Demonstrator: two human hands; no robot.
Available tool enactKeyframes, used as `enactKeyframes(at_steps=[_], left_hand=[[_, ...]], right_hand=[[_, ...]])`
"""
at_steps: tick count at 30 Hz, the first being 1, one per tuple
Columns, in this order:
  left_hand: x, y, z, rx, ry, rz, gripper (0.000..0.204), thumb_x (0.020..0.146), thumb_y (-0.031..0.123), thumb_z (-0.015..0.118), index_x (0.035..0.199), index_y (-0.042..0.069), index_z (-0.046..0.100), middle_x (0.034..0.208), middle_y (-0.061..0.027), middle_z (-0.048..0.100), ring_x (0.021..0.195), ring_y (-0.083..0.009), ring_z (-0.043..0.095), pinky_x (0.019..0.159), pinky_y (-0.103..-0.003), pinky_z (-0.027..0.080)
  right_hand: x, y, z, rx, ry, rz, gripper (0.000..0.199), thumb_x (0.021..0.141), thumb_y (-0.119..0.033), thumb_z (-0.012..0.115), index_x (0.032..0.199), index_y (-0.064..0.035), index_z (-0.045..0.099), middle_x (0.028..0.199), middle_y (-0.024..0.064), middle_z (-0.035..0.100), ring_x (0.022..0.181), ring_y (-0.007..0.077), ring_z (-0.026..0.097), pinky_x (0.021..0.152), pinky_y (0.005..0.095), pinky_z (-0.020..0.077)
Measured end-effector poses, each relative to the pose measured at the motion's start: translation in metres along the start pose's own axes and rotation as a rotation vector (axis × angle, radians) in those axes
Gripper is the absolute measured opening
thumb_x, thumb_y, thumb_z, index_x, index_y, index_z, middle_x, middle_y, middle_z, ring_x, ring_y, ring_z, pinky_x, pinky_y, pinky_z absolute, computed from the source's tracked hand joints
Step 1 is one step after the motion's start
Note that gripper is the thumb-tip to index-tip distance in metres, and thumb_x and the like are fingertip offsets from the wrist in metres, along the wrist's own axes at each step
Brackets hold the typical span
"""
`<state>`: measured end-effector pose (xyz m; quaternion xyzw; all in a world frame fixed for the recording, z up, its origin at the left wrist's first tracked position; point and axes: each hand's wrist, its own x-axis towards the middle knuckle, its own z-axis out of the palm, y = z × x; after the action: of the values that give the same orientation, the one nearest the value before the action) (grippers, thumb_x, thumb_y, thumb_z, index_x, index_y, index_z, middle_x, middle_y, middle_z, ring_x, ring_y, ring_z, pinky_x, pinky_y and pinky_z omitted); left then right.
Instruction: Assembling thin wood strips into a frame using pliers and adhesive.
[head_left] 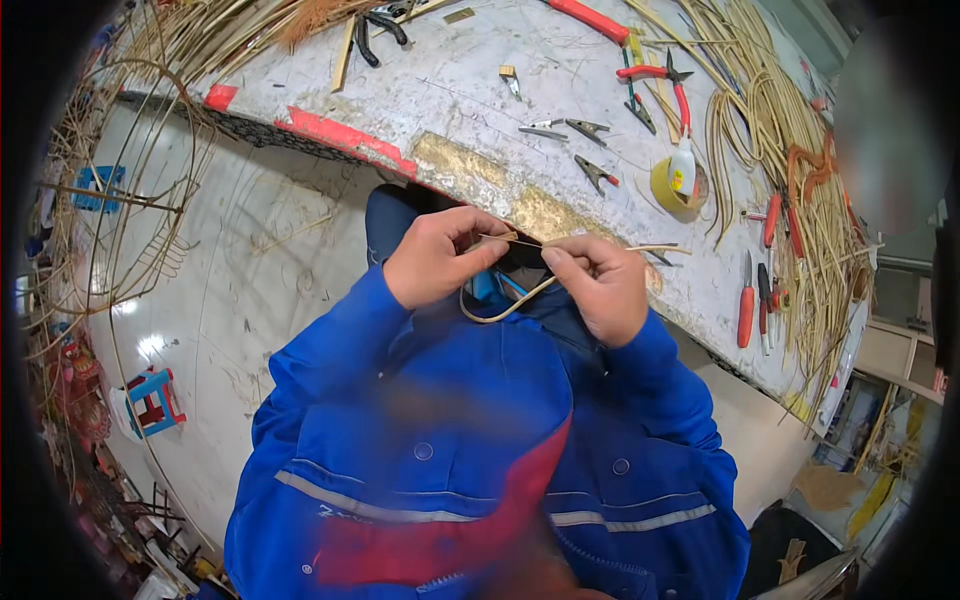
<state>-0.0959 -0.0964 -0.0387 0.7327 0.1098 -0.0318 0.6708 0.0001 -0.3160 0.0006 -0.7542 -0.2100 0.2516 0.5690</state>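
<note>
At the far left stands a frame of bent canes (180, 75), and nearer, on the floor, a blue stool (150, 385). On the table (440, 100), toward the far edge, lie black-handled pliers (365, 42). The left hand (446, 255) is in front of the table's near edge, its thumb and forefinger pinched closed on a thin cane strip (527, 243). That strip runs as a short, fairly straight length from these fingertips rightward to the right hand (602, 285), whose thumb and forefinger are likewise closed on it, the other fingers curled. A thicker cane loop (490, 319) hangs below the gap between the hands; whether it joins the strip, I cannot tell. Pale cane also sticks out just right of the right hand. Beyond that hand lie small metal clips (595, 176), then a yellow tape roll (664, 188) with a white bottle (683, 167) beside it. Farther right are a red-handled knife (746, 312) and heaped canes (815, 270).
</note>
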Motion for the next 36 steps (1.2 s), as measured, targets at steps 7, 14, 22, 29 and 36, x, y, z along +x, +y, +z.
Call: enactKeyframes(at_steps=[7, 14, 22, 29, 36], left_hand=[[0.002, 0.005, 0.002, 0.003, 0.019, 0.014, 0.024, 0.094, 0.013, 0.076, 0.113, 0.0, 0.073, 0.083, 0.0016, 0.068, 0.069, -0.0014, 0.052, 0.061, -0.021, 0.045], [-0.002, 0.009, 0.003, 0.019, 0.045, 0.022, 0.021, 0.092, 0.014, 0.077, 0.108, 0.0, 0.075, 0.079, -0.0006, 0.068, 0.066, -0.003, 0.053, 0.057, -0.022, 0.044], [-0.009, 0.019, 0.016, 0.442, 0.032, 0.444, 0.013, 0.082, 0.007, 0.077, 0.094, 0.004, 0.073, 0.081, -0.006, 0.067, 0.064, -0.0162, 0.064, 0.055, -0.029, 0.05], [-0.007, 0.027, 0.009, 0.605, 0.001, 0.603, 0.015, 0.078, 0.002, 0.079, 0.093, 0.004, 0.073, 0.084, -0.0085, 0.07, 0.067, -0.0234, 0.069, 0.056, -0.032, 0.054], [-0.019, 0.039, 0.016, 0.563, 0.01, 0.643, 0.018, 0.077, 0.003, 0.08, 0.094, 0.005, 0.073, 0.084, -0.0081, 0.07, 0.066, -0.0244, 0.069, 0.056, -0.033, 0.054]], right_hand=[[-0.003, 0.034, 0.007, 0.147, 0.013, 0.133, 0.02, 0.096, -0.016, 0.074, 0.103, 0.0023, 0.075, 0.067, -0.0058, 0.058, 0.061, 0.0018, 0.046, 0.054, 0.0225, 0.0371], [-0.007, 0.036, 0.001, 0.063, 0.017, 0.138, 0.018, 0.096, -0.015, 0.073, 0.101, 0.0016, 0.075, 0.065, -0.0063, 0.058, 0.06, 0.0012, 0.045, 0.053, 0.0227, 0.0367], [0.021, -0.013, -0.011, -0.184, -0.106, -0.087, 0.016, 0.09, -0.015, 0.073, 0.096, -0.0004, 0.075, 0.064, 0.0065, 0.063, 0.054, 0.0125, 0.055, 0.054, 0.0301, 0.0439], [-0.006, -0.005, -0.009, -0.423, -0.385, -0.491, 0.006, 0.088, -0.012, 0.068, 0.089, -0.0058, 0.07, 0.079, 0.0146, 0.066, 0.073, 0.0355, 0.067, 0.066, 0.0437, 0.0532], [0.012, 0.014, -0.011, -0.503, -0.336, -0.481, 0.009, 0.088, -0.012, 0.067, 0.095, -0.0075, 0.07, 0.083, 0.015, 0.068, 0.077, 0.036, 0.068, 0.066, 0.0435, 0.0535]])
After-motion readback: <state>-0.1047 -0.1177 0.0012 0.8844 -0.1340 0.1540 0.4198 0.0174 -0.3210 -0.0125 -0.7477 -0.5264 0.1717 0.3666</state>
